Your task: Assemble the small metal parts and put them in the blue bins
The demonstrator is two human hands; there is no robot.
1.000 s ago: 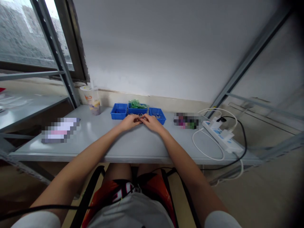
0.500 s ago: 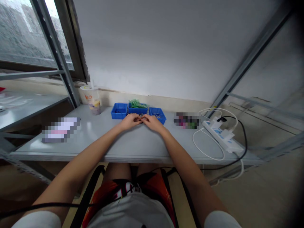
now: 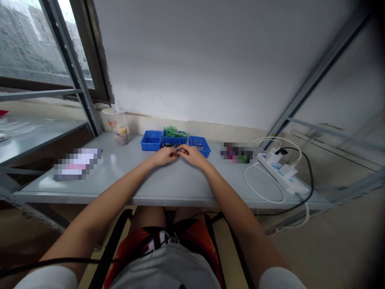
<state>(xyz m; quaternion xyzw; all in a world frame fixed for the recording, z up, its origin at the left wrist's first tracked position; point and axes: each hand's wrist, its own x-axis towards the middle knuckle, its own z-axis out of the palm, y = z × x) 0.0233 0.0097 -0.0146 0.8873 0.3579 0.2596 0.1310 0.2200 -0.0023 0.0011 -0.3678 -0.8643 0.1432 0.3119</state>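
Observation:
My left hand [image 3: 166, 155] and my right hand [image 3: 191, 155] meet over the grey tabletop [image 3: 177, 180], fingertips nearly touching. Both are closed, and whatever is pinched in them is too small to make out. Just beyond my fingers lies a pile of small dark and shiny metal pieces [image 3: 171, 147]. Behind it stands a blue bin [image 3: 174, 140] heaped with green plastic pieces [image 3: 172, 131]. To its left a second blue bin [image 3: 151, 147] has a few dark bits inside. Close to my right hand, a third blue bin [image 3: 205, 151] contains small shiny metal pieces.
A lidded drink cup [image 3: 118, 128] stands at the back left, with a blurred phone-like slab [image 3: 78, 163] in front of it. On the right are a pixelated dark bundle [image 3: 236, 153] and a white power strip [image 3: 282, 173] with plugs and looping cables. The wall rises behind the table.
My left hand has lowered slightly, leaving more of the metal pile showing. The fingers of both hands have shifted a little against each other. The bins have not moved.

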